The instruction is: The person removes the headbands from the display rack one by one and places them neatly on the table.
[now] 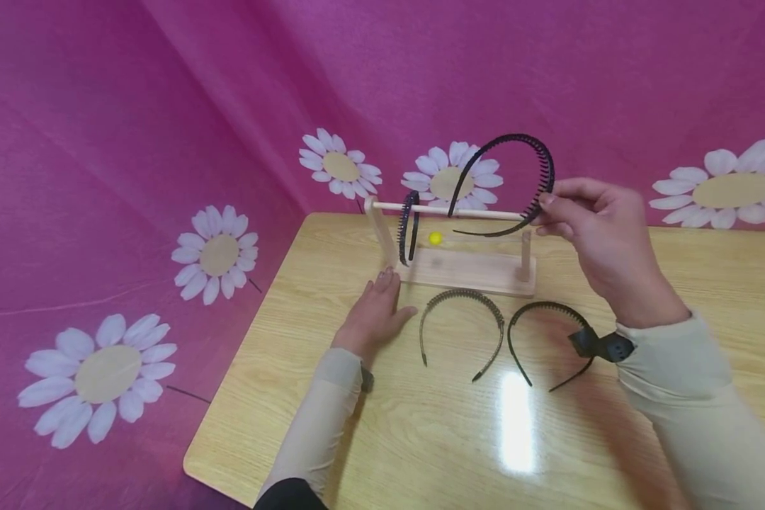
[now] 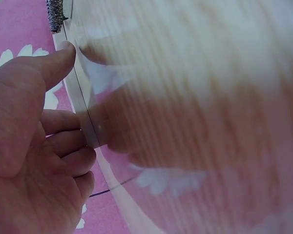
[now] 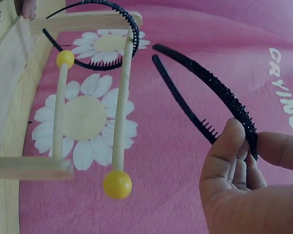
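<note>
My right hand (image 1: 602,244) pinches a black toothed headband (image 1: 550,164) between thumb and fingers, its open ends toward the left. It is held up by the right end of a wooden stand (image 1: 484,273); in the right wrist view the headband is apart from the upper rod (image 3: 120,112). A second dark headband (image 1: 403,230) hangs on that rod near its left end. My left hand (image 1: 371,312) lies with extended fingers at the left end of the stand's base, fingertips touching it. The left wrist view shows its fingers (image 2: 68,141) against a pale wooden edge.
On the table (image 1: 293,333) in front of the stand lie a brownish headband (image 1: 462,292) and a black one with a bow (image 1: 586,342). Yellow balls cap the rods, one (image 3: 117,184) on the upper rod. A pink flowered cloth (image 1: 229,106) hangs behind.
</note>
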Available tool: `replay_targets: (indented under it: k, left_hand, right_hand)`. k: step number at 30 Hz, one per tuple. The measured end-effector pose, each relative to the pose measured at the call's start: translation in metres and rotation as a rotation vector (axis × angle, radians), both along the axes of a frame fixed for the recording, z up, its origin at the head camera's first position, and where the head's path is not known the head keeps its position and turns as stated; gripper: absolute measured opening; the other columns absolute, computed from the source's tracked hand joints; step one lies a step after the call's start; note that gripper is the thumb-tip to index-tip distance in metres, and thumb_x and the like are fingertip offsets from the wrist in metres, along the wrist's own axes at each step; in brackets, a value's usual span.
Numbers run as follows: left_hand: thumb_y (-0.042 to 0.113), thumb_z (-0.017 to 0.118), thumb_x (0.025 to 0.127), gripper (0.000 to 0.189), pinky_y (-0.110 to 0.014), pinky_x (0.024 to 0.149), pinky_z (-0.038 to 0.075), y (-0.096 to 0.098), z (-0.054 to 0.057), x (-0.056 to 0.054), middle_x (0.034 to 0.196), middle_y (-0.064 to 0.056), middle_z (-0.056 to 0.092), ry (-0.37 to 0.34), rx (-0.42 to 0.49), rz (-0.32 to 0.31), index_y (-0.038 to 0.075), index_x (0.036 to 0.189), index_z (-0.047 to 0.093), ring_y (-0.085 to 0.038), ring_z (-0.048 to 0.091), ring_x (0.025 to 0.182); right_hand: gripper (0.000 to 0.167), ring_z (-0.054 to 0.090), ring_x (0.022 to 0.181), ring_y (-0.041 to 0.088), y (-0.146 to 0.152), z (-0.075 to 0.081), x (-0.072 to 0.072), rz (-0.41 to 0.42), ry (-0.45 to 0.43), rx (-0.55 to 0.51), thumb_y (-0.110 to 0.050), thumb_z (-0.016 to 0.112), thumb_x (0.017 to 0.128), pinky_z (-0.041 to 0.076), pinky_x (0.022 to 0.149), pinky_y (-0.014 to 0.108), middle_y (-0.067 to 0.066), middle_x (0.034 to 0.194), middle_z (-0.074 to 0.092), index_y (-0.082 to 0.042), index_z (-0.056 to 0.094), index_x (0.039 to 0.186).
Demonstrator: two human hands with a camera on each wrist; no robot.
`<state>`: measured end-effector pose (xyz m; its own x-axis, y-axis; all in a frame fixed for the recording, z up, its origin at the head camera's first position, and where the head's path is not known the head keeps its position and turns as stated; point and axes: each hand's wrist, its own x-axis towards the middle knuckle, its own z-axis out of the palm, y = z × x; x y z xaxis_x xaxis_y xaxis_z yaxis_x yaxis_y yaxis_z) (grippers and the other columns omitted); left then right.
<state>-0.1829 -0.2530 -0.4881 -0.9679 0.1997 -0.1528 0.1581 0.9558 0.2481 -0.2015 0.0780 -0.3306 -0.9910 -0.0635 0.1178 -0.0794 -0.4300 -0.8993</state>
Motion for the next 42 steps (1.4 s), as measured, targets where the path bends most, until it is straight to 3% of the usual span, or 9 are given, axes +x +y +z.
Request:
replay_targets:
  k: [25, 34, 42]
  left_hand:
    - [0.053, 0.053, 0.101, 0.083, -0.040, 0.123, 0.007, 0.000, 0.000, 0.001, 0.167, -0.012, 0.012, -0.007, 0.030, 0.022, 0.004, 0.160, 0.021, -0.025, 0.011, 0.153]
    - [0.051, 0.054, 0.101, 0.082, -0.039, 0.123, 0.007, 0.000, -0.001, 0.001, 0.166, -0.013, 0.014, -0.002, 0.030, 0.021, 0.004, 0.159, 0.024, -0.026, 0.013, 0.152]
    - [0.051, 0.054, 0.101, 0.082, -0.039, 0.123, 0.006, 0.000, 0.001, 0.002, 0.167, -0.013, 0.012, -0.010, 0.048, 0.027, 0.004, 0.160, 0.022, -0.027, 0.012, 0.153]
  right_hand:
    - [0.015, 0.068, 0.065, 0.016, 0.038, -0.012, 0.002, -0.005, -0.032, 0.040, 0.008, 0.067, 0.091, 0.060, 0.062, 0.023, 0.009, 0.085, 0.075, 0.001, 0.079, 0.096]
    - [0.011, 0.069, 0.070, 0.015, 0.048, -0.014, 0.002, 0.018, -0.016, 0.133, 0.003, 0.069, 0.092, 0.060, 0.063, 0.024, 0.011, 0.086, 0.076, 0.000, 0.079, 0.097]
    - [0.019, 0.070, 0.072, 0.012, 0.063, -0.018, 0.001, 0.027, -0.002, 0.238, 0.003, 0.068, 0.093, 0.059, 0.065, 0.022, 0.007, 0.085, 0.077, -0.009, 0.081, 0.096]
